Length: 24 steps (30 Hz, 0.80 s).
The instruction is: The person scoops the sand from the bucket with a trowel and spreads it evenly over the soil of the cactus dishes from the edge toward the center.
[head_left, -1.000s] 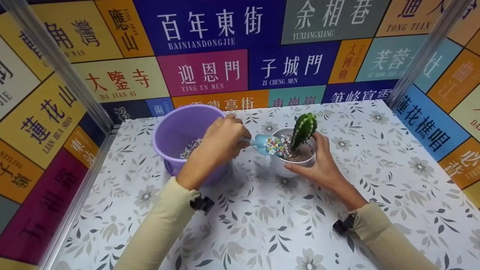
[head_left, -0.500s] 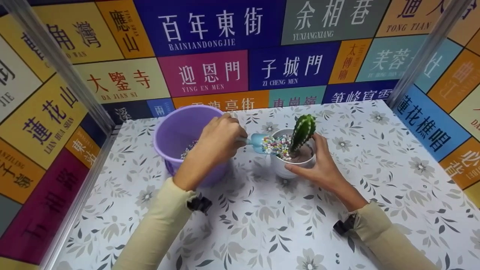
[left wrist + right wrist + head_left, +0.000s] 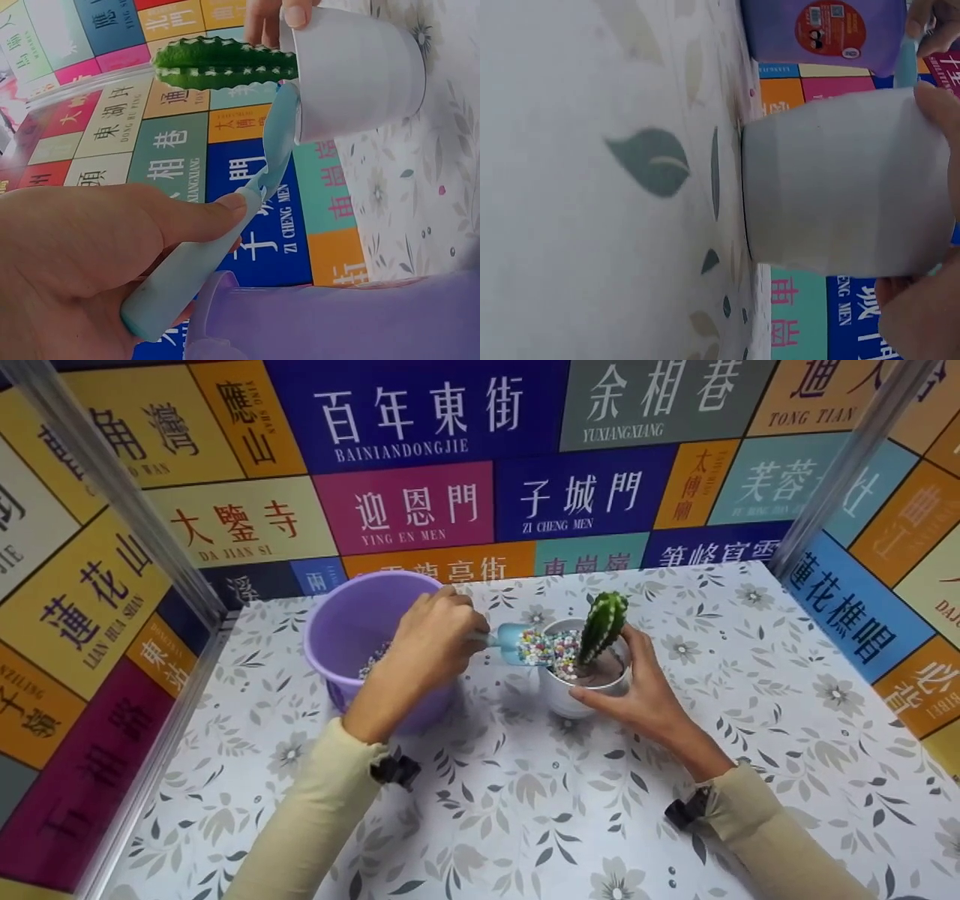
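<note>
Looking down, we see the left hand (image 3: 431,641) with its grip curled tight round the handle of a small blue scoop (image 3: 510,641), thumb pressed along the shaft. Just past that grip, the scoop's bowl, heaped with coloured pebbles (image 3: 551,649), rests tilted at the rim of the white pot (image 3: 574,697). Our right hand (image 3: 637,697) has its grip wrapped partway round the pot's far side, fingers and thumb curled against the wall. A green cactus (image 3: 602,624) stands upright in the pot, just above the right grip. Behind and under the left grip sits the purple bucket (image 3: 352,622), with more pebbles inside. Both vessels stand on the floral tabletop (image 3: 525,810).
</note>
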### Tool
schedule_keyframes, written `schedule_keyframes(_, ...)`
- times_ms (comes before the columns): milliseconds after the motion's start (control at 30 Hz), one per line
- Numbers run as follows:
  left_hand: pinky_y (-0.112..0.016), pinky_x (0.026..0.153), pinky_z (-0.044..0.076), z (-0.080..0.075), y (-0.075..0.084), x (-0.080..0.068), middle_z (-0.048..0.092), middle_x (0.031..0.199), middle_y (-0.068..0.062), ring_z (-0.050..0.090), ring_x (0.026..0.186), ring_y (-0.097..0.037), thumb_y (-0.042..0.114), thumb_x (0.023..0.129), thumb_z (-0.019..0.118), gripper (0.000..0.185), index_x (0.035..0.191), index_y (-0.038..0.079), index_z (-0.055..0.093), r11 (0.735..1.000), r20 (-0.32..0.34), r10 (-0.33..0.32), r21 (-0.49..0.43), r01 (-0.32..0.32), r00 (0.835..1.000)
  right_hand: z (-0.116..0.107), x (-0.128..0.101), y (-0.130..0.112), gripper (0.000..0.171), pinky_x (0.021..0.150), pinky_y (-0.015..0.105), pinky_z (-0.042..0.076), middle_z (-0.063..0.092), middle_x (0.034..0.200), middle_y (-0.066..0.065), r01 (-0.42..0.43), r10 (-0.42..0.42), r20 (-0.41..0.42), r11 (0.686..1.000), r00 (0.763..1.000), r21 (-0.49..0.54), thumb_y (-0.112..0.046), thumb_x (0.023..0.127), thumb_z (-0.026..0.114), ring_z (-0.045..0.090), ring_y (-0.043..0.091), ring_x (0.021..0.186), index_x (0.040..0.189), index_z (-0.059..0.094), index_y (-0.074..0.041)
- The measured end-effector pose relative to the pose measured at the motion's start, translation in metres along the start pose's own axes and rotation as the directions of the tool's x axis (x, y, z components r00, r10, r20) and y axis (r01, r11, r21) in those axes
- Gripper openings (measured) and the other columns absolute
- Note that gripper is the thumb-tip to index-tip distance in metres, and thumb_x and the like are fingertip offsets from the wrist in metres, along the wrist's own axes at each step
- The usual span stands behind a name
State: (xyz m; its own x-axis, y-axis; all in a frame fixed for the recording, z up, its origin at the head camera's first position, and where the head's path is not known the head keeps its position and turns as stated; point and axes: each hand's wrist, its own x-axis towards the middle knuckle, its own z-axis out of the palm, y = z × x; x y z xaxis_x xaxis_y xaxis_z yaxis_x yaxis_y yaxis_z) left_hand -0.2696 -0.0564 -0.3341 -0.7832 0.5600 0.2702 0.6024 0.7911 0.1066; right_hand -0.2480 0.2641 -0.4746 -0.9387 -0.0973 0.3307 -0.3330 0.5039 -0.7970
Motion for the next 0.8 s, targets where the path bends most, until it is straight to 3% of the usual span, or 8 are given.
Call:
schedule_keyframes(167,-0.049,0.096,0.053,0.0003,0.0,0.0005,0.079,0.11,-0.007,0.066,0.112,-0.029,0.018,0.098,0.081,0.016,0.113,0.016,0.087,1.0,-0.01,-0.013,0.004,0.013,1.0,0.0046,-0.0003,-0.0024,0.116,0.126,0.068,0.03,0.032,0.166,0.017,-0.008,0.005,-0.059,0.998,0.998,-0.061,-0.042,0.075,0.1,0.035,0.039,0.156,0.166,0.032,-0.02)
schedule_keyframes(400,-0.048,0.099,0.053,0.0013,0.0029,-0.0009,0.08,0.111,-0.005,0.066,0.113,-0.027,0.017,0.096,0.083,0.015,0.11,0.02,0.087,0.999,-0.03,-0.036,-0.003,0.036,0.999,0.0019,-0.0006,-0.0014,0.108,0.129,0.072,0.021,0.029,0.173,0.013,0.012,-0.012,0.006,1.0,1.0,0.005,-0.032,0.085,0.093,0.026,0.039,0.164,0.17,0.027,-0.025)
schedule_keyframes(667,-0.048,0.098,0.053,0.0013,0.0042,0.0003,0.08,0.111,-0.006,0.066,0.113,-0.028,0.018,0.097,0.082,0.015,0.111,0.019,0.087,0.999,-0.018,-0.041,0.005,0.041,0.999,0.0094,-0.0037,-0.0095,0.116,0.126,0.066,0.032,0.035,0.162,0.022,-0.033,0.022,-0.096,0.992,0.995,-0.122,-0.045,0.075,0.098,0.038,0.04,0.151,0.163,0.032,-0.01)
schedule_keyframes(800,-0.048,0.098,0.053,0.0001,0.0067,0.002,0.081,0.113,-0.006,0.066,0.114,-0.028,0.02,0.097,0.082,0.016,0.113,0.018,0.086,0.999,-0.005,-0.038,0.025,0.038,0.999,0.0066,-0.0029,-0.0082,0.111,0.129,0.068,0.026,0.03,0.17,0.02,-0.015,0.011,-0.053,0.996,0.999,-0.089,-0.041,0.081,0.093,0.032,0.04,0.159,0.167,0.029,-0.014)
